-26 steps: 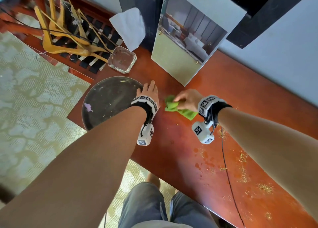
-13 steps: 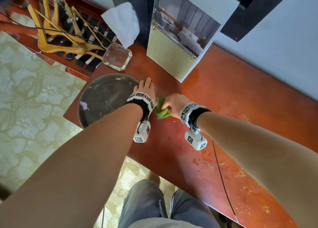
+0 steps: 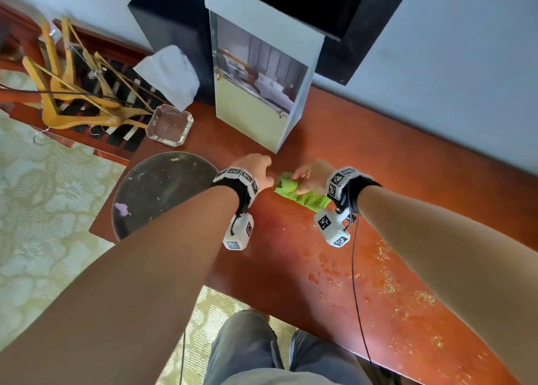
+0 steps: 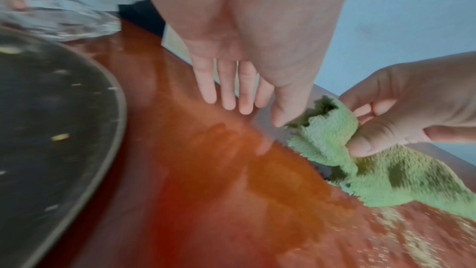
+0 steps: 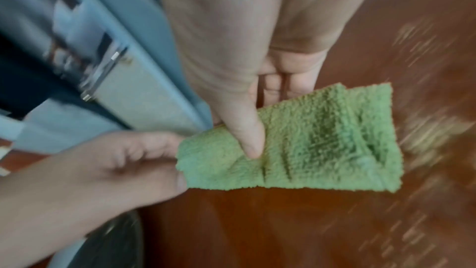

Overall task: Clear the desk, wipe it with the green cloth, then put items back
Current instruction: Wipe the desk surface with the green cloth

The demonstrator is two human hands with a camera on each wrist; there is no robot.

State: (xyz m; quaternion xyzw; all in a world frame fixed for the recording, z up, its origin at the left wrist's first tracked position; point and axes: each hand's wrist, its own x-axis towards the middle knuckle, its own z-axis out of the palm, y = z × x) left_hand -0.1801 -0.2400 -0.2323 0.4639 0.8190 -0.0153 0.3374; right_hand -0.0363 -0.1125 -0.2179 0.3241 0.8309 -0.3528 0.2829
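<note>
Head view looks down; both wrist views closely share the cloth [image 4: 332, 140].

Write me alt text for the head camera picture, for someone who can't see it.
Seen from above, a right hand grips a folded green cloth on a reddish wooden desk, with the open left hand beside it. A dark round tray, a glass ashtray and a mirror stand nearby; crumbs dot the desk's right.
</note>
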